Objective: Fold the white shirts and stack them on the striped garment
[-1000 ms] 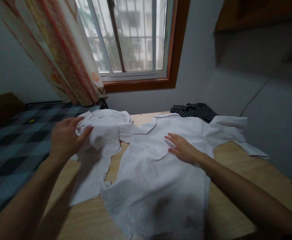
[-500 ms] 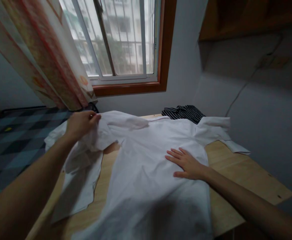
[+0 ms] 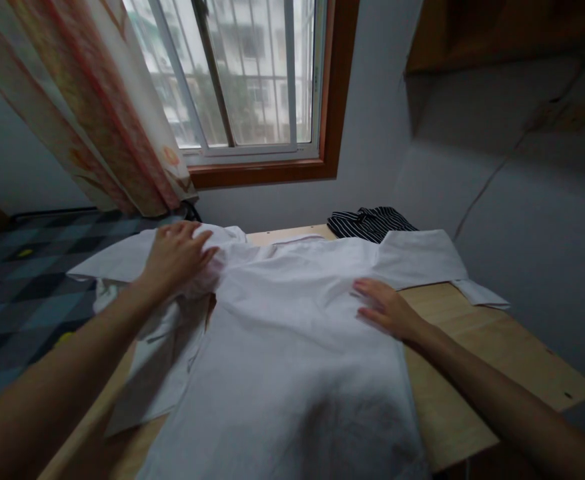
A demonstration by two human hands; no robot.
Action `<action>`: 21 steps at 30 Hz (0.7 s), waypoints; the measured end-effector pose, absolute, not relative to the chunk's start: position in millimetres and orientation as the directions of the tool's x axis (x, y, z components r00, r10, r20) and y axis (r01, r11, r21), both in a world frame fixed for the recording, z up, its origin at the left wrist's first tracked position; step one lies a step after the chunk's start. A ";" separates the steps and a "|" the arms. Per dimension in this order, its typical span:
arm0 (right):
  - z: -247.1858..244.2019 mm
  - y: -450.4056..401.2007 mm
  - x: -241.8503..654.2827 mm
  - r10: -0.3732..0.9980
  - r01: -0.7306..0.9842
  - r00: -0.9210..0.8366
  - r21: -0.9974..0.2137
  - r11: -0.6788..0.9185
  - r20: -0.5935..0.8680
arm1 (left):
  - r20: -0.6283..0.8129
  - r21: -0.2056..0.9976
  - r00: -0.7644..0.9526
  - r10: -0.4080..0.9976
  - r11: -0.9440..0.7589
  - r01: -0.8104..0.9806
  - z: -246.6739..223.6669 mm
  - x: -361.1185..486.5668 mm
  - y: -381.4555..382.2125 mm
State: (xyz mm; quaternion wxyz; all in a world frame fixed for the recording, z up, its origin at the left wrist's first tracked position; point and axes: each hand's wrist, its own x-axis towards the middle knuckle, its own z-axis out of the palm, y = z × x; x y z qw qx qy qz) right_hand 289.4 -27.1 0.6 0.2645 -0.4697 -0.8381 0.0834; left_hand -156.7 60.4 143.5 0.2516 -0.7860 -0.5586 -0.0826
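A white shirt (image 3: pixel 292 320) lies spread over a wooden board, its collar side away from me and one sleeve out to each side. My left hand (image 3: pixel 179 253) is open, palm down, by the left shoulder and sleeve, with its fingers apart and their tips slightly blurred. On the right side of the shirt's body rests my right hand (image 3: pixel 385 308), also open, its fingers a little bent and blurred. The right sleeve (image 3: pixel 422 257) extends flat with its cuff folded downward. Below my left forearm, more white cloth (image 3: pixel 152 373) lies on the board.
The light wooden board (image 3: pixel 477 360) shows on the right. A folded black-and-white striped garment (image 3: pixel 369 223) sits at its far edge. On the left is a checked bed cover (image 3: pixel 22 287). A curtain (image 3: pixel 97 113) and a window (image 3: pixel 257 87) are ahead; a wooden shelf (image 3: pixel 502 40) hangs upper right.
My left hand has let go of the sleeve cloth and opened, moving slightly right. The left sleeve now stretches outward to the left. My right hand has shifted slightly right and away from me.
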 end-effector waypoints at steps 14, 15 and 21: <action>58.3 105.4 368.7 0.963 0.990 0.029 -0.141 0.009 0.266 | 0.230 -0.207 0.337 0.913 -0.292 0.934 93.7 -104.3 119.9; 58.3 108.4 369.2 0.985 0.993 0.033 -0.115 -0.013 0.172 | 0.192 -0.215 0.315 0.930 -0.273 0.938 95.4 -107.4 127.8; 62.3 119.3 384.6 0.997 0.992 -0.048 -0.122 0.040 -0.062 | 0.075 -0.285 0.319 0.945 -0.286 0.915 99.0 -121.9 144.0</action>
